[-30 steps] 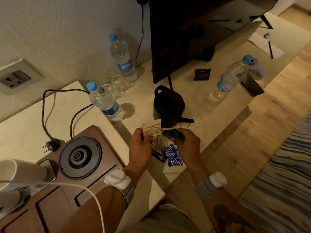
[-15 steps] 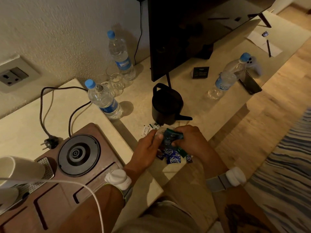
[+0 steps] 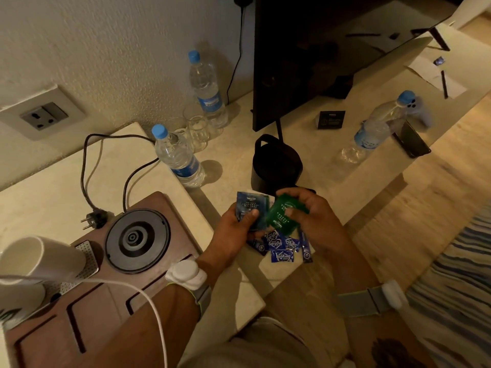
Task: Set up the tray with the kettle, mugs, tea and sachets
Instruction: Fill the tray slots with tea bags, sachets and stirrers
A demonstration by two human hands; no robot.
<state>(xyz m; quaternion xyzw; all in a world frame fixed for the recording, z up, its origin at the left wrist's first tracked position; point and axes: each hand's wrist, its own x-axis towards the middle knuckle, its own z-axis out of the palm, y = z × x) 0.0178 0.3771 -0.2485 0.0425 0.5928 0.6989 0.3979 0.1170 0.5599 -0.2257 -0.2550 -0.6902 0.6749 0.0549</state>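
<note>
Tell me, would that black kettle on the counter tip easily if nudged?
Probably not: the black kettle looks squat and wide-based, standing upright on the counter. Its looped handle should give a firm grip. Weight depends on water inside, which cannot be seen.

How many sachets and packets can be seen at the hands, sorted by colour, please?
Dark blue tea packet, held in the left hand: 1
Green tea packet, held in the right hand: 1
Bright blue square sachets on the counter: 3 showing
Dark blue stick sachets: 2 showing
Total: 7 showing
</note>
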